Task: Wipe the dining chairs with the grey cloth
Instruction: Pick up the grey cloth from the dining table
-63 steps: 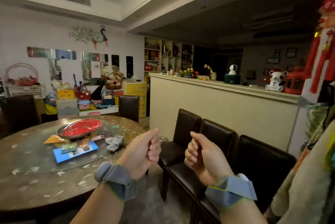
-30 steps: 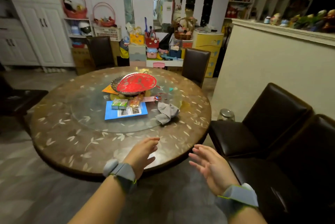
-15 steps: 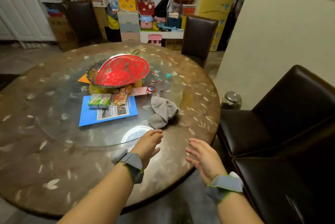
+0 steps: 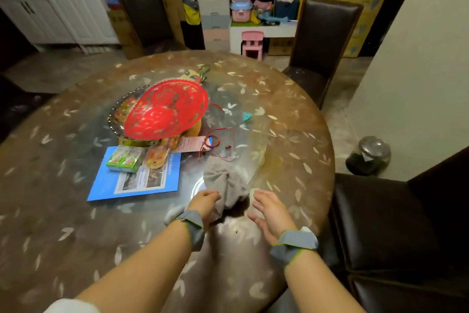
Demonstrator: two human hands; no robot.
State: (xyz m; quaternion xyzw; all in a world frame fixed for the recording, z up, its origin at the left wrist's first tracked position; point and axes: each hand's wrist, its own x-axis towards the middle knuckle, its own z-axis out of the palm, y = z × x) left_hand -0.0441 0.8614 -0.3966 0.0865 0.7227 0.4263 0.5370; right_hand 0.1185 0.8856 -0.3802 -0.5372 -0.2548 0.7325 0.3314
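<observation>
Grey and crumpled, the cloth (image 4: 224,183) lies bunched in a soft heap on the glass centre of the round tabletop (image 4: 299,140), close to the near edge, with its lower corner draped toward the left hand (image 4: 204,205). That hand rests against the cloth's near end with its fingers (image 4: 213,194) curled inward, though whether they have actually pinched the fabric I cannot tell. The right hand (image 4: 270,212) hovers just beside the cloth, fingers spread and holding nothing. A thin red cord (image 4: 215,145) trails just beyond the cloth's far side, so a quick pull could snag it and drag it along. The blue booklet (image 4: 138,175) and small green cartons (image 4: 124,159) sit near on the left and could be nudged by a careless sweep. None of the dark dining chairs (image 4: 380,224) has been touched by the cloth; the nearest stands at the right.
</observation>
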